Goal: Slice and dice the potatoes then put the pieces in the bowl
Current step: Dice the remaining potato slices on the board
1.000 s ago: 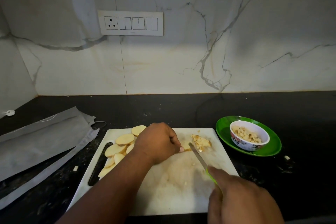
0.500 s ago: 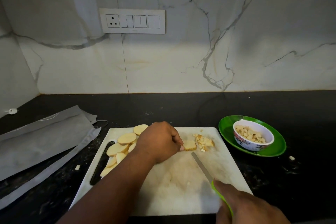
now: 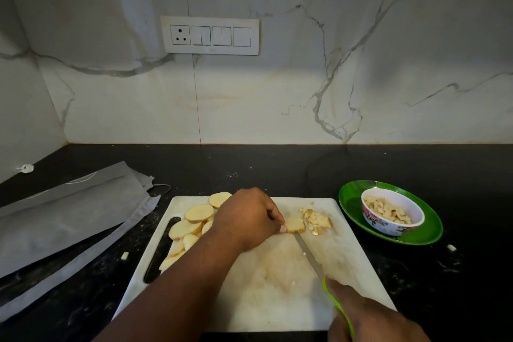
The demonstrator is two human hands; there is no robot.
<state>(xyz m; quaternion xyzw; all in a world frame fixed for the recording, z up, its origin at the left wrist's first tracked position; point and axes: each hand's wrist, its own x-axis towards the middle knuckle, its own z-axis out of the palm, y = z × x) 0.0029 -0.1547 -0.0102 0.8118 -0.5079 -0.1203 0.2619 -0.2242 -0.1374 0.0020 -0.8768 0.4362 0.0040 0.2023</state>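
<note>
Dicing stage, mid-run. The left hand [image 3: 247, 219] is pinning a potato slice [image 3: 295, 225] on the cutting board [image 3: 277, 286], fingers curled down onto its left edge. The right hand [image 3: 372, 319], at about 5 o'clock of the board, is clenching the green handle of the knife [image 3: 309, 254]; the blade is lying low across the board, tip just at the near edge of the held slice. Whether the edge is already biting into the slice cannot be told.

Done so far, judging by the layout:
- a small heap of diced pieces [image 3: 317, 221] is sitting just to 3 o'clock of the held slice, touching or nearly so;
- the bowl [image 3: 392, 215], standing on a green plate [image 3: 427, 233] at 2 o'clock of the board, is already carrying a layer of dice, roughly half full.

Left to do:
- a fanned stack of uncut slices [image 3: 191, 223] is waiting at 9 to 10 o'clock of the board, partly hidden behind the left hand;
- the heap on the board is not yet moved to the bowl.

A few stray bits are lying on the dark worktop [image 3: 277, 172]. Estimate: well under halfway through the dicing.
</note>
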